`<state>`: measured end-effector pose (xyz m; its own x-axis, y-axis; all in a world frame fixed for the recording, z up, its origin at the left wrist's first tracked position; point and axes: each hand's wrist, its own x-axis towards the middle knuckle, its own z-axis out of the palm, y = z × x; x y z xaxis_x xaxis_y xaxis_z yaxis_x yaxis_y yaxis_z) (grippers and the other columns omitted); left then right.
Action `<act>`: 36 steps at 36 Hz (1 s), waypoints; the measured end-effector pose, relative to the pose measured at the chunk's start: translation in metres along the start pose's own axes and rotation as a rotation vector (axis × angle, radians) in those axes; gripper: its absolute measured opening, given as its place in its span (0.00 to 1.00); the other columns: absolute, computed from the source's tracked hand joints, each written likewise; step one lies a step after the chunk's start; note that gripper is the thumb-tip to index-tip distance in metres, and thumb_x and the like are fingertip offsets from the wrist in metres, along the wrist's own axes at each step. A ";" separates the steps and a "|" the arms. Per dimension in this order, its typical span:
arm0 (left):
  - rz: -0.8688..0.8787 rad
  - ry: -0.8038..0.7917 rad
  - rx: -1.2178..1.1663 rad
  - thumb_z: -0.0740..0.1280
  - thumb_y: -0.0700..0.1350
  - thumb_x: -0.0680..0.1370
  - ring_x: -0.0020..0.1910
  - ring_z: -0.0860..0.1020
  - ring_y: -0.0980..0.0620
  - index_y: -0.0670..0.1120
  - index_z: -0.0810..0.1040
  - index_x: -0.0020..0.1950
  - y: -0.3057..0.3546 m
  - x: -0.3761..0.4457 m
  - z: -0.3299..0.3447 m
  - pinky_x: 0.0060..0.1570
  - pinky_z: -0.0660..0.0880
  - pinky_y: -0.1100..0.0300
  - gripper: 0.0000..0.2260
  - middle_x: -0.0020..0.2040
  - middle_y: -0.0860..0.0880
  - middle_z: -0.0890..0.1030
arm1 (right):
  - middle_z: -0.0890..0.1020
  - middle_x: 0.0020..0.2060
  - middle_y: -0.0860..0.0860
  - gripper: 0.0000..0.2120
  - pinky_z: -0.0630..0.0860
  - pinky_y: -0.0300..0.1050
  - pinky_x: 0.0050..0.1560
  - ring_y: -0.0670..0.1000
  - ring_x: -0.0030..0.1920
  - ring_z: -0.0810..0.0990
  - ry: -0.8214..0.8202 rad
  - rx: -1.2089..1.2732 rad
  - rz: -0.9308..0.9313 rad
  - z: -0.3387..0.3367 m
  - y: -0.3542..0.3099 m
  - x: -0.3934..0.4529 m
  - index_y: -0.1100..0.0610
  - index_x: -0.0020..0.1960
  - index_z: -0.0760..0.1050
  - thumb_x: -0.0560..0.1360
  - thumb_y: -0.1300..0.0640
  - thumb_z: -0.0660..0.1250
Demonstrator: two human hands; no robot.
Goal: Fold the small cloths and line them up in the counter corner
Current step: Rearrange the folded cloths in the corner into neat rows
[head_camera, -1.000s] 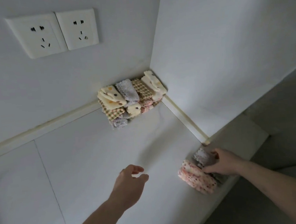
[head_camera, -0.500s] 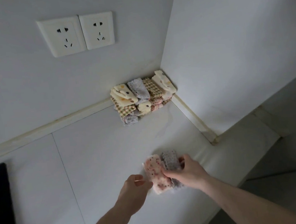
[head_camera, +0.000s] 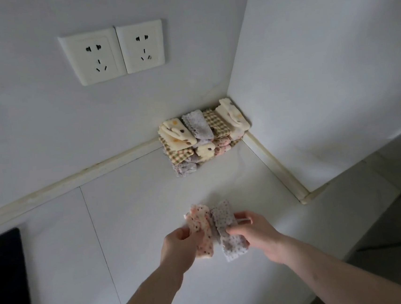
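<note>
Two folded cloths hang side by side above the white counter (head_camera: 138, 206). My left hand (head_camera: 176, 247) pinches the pink dotted cloth (head_camera: 202, 235) at its left edge. My right hand (head_camera: 253, 232) grips the grey dotted cloth (head_camera: 228, 232) from the right. In the far corner stands a stack of folded cloths (head_camera: 203, 137), cream, grey, checked and pink ones, lined up against the two walls.
Two white wall sockets (head_camera: 114, 52) sit above the counter's back edge. A dark appliance (head_camera: 6, 280) lies at the left edge of the view. The counter's front edge runs down to the right, with a lower floor beyond.
My right hand carried the two cloths from the counter's right edge to the middle. My left hand came over and took hold of the pink one.
</note>
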<state>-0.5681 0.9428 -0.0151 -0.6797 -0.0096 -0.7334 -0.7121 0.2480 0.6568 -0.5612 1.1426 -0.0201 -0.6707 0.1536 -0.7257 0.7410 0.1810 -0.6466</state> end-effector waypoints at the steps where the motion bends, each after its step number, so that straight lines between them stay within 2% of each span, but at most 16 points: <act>1: 0.019 -0.005 0.026 0.70 0.51 0.78 0.45 0.80 0.56 0.55 0.81 0.50 0.005 0.001 0.000 0.38 0.71 0.63 0.03 0.46 0.54 0.84 | 0.85 0.46 0.53 0.15 0.72 0.38 0.32 0.46 0.34 0.80 0.010 0.026 0.007 -0.003 -0.004 0.001 0.55 0.58 0.79 0.72 0.63 0.75; 4: 0.036 -0.009 0.043 0.69 0.52 0.79 0.50 0.81 0.48 0.51 0.81 0.50 0.025 0.008 0.000 0.44 0.73 0.57 0.06 0.50 0.47 0.84 | 0.85 0.44 0.53 0.16 0.71 0.38 0.34 0.48 0.35 0.80 0.029 0.109 0.014 -0.018 -0.016 0.010 0.54 0.59 0.78 0.73 0.62 0.74; 6: 0.051 -0.011 0.021 0.69 0.52 0.79 0.54 0.82 0.43 0.50 0.81 0.50 0.040 0.016 0.002 0.50 0.76 0.52 0.06 0.51 0.45 0.85 | 0.86 0.45 0.53 0.16 0.74 0.38 0.37 0.49 0.39 0.83 0.037 0.153 0.005 -0.030 -0.028 0.012 0.53 0.59 0.78 0.74 0.62 0.74; 9: 0.092 -0.056 -0.067 0.71 0.49 0.79 0.52 0.83 0.46 0.49 0.81 0.53 0.066 0.025 0.008 0.59 0.80 0.45 0.06 0.51 0.47 0.85 | 0.87 0.50 0.54 0.18 0.82 0.50 0.51 0.53 0.49 0.86 0.086 0.208 -0.008 -0.048 -0.042 0.021 0.53 0.61 0.77 0.73 0.61 0.75; 10: 0.115 -0.070 -0.085 0.71 0.49 0.79 0.52 0.84 0.47 0.48 0.81 0.54 0.075 0.029 0.010 0.59 0.80 0.45 0.07 0.51 0.48 0.85 | 0.86 0.50 0.54 0.18 0.82 0.52 0.52 0.54 0.50 0.85 0.100 0.225 -0.017 -0.054 -0.048 0.024 0.53 0.61 0.77 0.73 0.61 0.75; 12: 0.178 -0.101 -0.108 0.72 0.48 0.79 0.52 0.84 0.47 0.48 0.81 0.55 0.098 0.035 0.014 0.56 0.81 0.47 0.07 0.52 0.48 0.86 | 0.86 0.50 0.53 0.16 0.81 0.48 0.47 0.53 0.50 0.85 0.126 0.283 -0.041 -0.064 -0.060 0.030 0.52 0.60 0.78 0.74 0.62 0.74; 15: 0.295 -0.112 -0.103 0.72 0.48 0.79 0.52 0.84 0.49 0.49 0.81 0.54 0.137 0.041 0.022 0.50 0.83 0.51 0.06 0.52 0.49 0.85 | 0.87 0.49 0.53 0.14 0.80 0.51 0.55 0.54 0.49 0.85 0.190 0.370 -0.087 -0.079 -0.079 0.039 0.51 0.60 0.78 0.75 0.61 0.73; 18: 0.389 -0.064 -0.072 0.72 0.50 0.78 0.52 0.84 0.47 0.51 0.80 0.51 0.180 0.050 0.032 0.49 0.84 0.51 0.05 0.52 0.48 0.85 | 0.87 0.46 0.51 0.16 0.77 0.49 0.50 0.52 0.45 0.85 0.239 0.392 -0.135 -0.093 -0.092 0.052 0.51 0.62 0.78 0.75 0.58 0.73; 20: 0.399 -0.030 -0.084 0.72 0.50 0.77 0.51 0.84 0.47 0.51 0.79 0.48 0.206 0.058 0.039 0.50 0.84 0.49 0.05 0.51 0.47 0.85 | 0.87 0.46 0.51 0.16 0.73 0.50 0.49 0.52 0.46 0.84 0.261 0.409 -0.159 -0.100 -0.099 0.058 0.51 0.62 0.77 0.75 0.57 0.73; 23: 0.396 0.024 -0.118 0.73 0.49 0.75 0.51 0.84 0.45 0.49 0.79 0.48 0.236 0.078 0.047 0.53 0.83 0.44 0.06 0.51 0.46 0.85 | 0.87 0.51 0.51 0.24 0.72 0.50 0.50 0.51 0.47 0.83 0.247 0.417 -0.186 -0.107 -0.108 0.065 0.51 0.65 0.77 0.69 0.52 0.73; 25: 0.393 0.052 -0.128 0.72 0.47 0.76 0.51 0.83 0.46 0.48 0.80 0.52 0.249 0.092 0.051 0.49 0.84 0.48 0.07 0.52 0.46 0.84 | 0.87 0.51 0.50 0.22 0.72 0.50 0.51 0.51 0.46 0.84 0.224 0.417 -0.206 -0.110 -0.113 0.070 0.52 0.65 0.78 0.72 0.54 0.72; 28: 0.357 0.045 -0.151 0.71 0.46 0.78 0.52 0.83 0.46 0.47 0.78 0.60 0.263 0.110 0.056 0.39 0.84 0.56 0.11 0.56 0.46 0.82 | 0.87 0.47 0.50 0.14 0.71 0.50 0.51 0.52 0.45 0.82 0.210 0.434 -0.225 -0.113 -0.121 0.078 0.54 0.61 0.80 0.76 0.60 0.68; 31: 0.305 0.061 -0.051 0.69 0.46 0.79 0.49 0.83 0.47 0.45 0.74 0.66 0.267 0.121 0.059 0.35 0.83 0.58 0.17 0.59 0.46 0.80 | 0.86 0.43 0.50 0.10 0.69 0.51 0.51 0.53 0.46 0.81 0.224 0.434 -0.234 -0.114 -0.130 0.087 0.53 0.53 0.82 0.74 0.60 0.67; 34: 0.309 0.144 0.258 0.67 0.45 0.79 0.37 0.81 0.46 0.40 0.64 0.70 0.264 0.125 0.059 0.27 0.77 0.58 0.23 0.56 0.43 0.79 | 0.87 0.45 0.49 0.14 0.75 0.52 0.52 0.54 0.48 0.83 0.265 0.387 -0.246 -0.112 -0.141 0.098 0.51 0.55 0.82 0.70 0.57 0.70; 35: 0.365 0.201 0.421 0.67 0.44 0.78 0.38 0.81 0.44 0.40 0.62 0.70 0.262 0.126 0.058 0.30 0.78 0.56 0.24 0.55 0.43 0.78 | 0.87 0.47 0.50 0.15 0.77 0.53 0.54 0.54 0.50 0.84 0.285 0.361 -0.269 -0.110 -0.146 0.100 0.51 0.56 0.82 0.69 0.56 0.70; 36: 0.444 0.259 0.590 0.67 0.43 0.77 0.45 0.81 0.42 0.42 0.61 0.70 0.261 0.127 0.057 0.38 0.80 0.53 0.24 0.56 0.43 0.77 | 0.87 0.49 0.51 0.17 0.78 0.53 0.56 0.55 0.51 0.84 0.312 0.329 -0.294 -0.108 -0.151 0.103 0.50 0.56 0.81 0.67 0.55 0.71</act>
<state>-0.8300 1.0617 0.0527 -0.9501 0.0035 -0.3119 -0.2020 0.7549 0.6240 -0.7459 1.2360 0.0281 -0.7917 0.4328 -0.4311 0.4581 -0.0463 -0.8877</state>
